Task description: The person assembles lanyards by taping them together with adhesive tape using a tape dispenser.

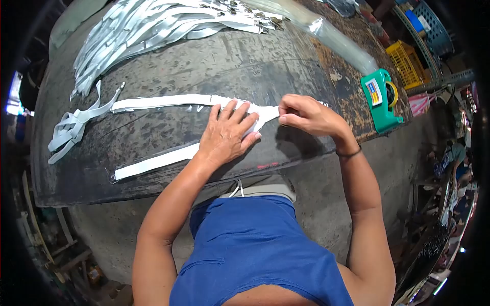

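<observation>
Across the dark table lies a pair of white suspenders (161, 102), its straps running left from a joined part. My left hand (225, 131) rests flat on that joined part with its fingers spread, covering some of it. Just to the right, my right hand (308, 115) is closed around the narrow single strap, and a bit of its end shows past the knuckles. The lower strap (155, 162) slants down to the left from beneath my left hand. At the far left, a loosely looped white strap (76, 124) touches or nearly touches the upper strap's end.
A large heap of white straps (148, 25) with metal clips covers the back of the worn table (240, 61). A clear plastic roll (339, 41) lies at the back right. A green tape dispenser (375, 109) stands by the right edge, with a yellow crate (403, 64) beyond.
</observation>
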Tool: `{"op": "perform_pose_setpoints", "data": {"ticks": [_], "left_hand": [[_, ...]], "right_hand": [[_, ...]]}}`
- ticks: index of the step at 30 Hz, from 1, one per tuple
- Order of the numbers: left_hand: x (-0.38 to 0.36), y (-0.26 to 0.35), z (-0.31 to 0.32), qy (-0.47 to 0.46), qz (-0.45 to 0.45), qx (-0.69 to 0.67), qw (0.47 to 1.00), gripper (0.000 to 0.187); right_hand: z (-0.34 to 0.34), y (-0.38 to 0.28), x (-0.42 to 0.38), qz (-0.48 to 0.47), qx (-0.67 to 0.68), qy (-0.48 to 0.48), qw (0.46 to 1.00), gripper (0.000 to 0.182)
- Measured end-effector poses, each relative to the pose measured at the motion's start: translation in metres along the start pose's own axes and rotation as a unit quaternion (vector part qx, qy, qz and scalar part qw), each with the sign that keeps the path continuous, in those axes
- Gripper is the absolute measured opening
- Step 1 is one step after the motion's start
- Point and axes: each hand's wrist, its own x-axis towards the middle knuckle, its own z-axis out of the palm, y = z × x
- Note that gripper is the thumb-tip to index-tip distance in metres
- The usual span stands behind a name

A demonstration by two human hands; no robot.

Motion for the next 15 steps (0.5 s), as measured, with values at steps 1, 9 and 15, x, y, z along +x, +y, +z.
{"op": "perform_pose_setpoints", "data": {"ticks": [1, 9, 15], "left_hand": [[0.000, 0.000, 0.000, -0.003, 0.001, -0.005, 1.000, 0.046], [-0.001, 0.001, -0.001, 0.003, -0.010, -0.023, 1.000, 0.046], [0.000, 0.001, -0.002, 0.001, -0.010, -0.021, 1.000, 0.046]], "right_hand": [[-0.003, 0.006, 0.015, -0.017, -0.020, -0.032, 0.999, 0.018], [-0.013, 0.022, 0.074, 0.046, -0.043, -0.226, 0.972, 0.020], [-0.013, 0.023, 0.089, 0.051, -0.079, -0.260, 0.961, 0.022]]}}
